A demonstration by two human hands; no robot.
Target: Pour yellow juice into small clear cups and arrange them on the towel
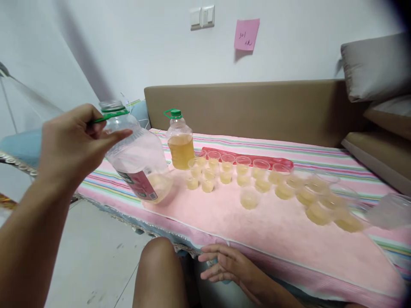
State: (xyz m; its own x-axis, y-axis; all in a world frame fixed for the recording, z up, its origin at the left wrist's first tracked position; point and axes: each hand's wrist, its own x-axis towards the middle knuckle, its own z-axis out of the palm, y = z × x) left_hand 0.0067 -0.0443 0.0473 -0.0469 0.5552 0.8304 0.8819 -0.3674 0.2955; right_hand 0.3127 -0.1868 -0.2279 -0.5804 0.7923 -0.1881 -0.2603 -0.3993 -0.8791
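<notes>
My left hand (77,141) grips the green handle ring at the neck of a large clear bottle (141,158), which leans with its uncapped mouth up and a little pale liquid at its base. Low in the middle, my right hand (224,265) is held with its fingers apart and nothing in it. A second bottle (181,149), green-capped and partly filled with yellow liquid, stands behind. Several clear plastic cups (243,171) of pale yellow liquid stand in rows to its right. One cup (249,199) sits apart in front of the rows.
Pink cloth (205,218) covers the striped bed surface. A red plastic wrapper (282,162) lies behind the cups, and a clear container (390,211) is at the right. A brown headboard (250,111) runs behind; cushions (379,68) are stacked at the right. My knees are below the edge.
</notes>
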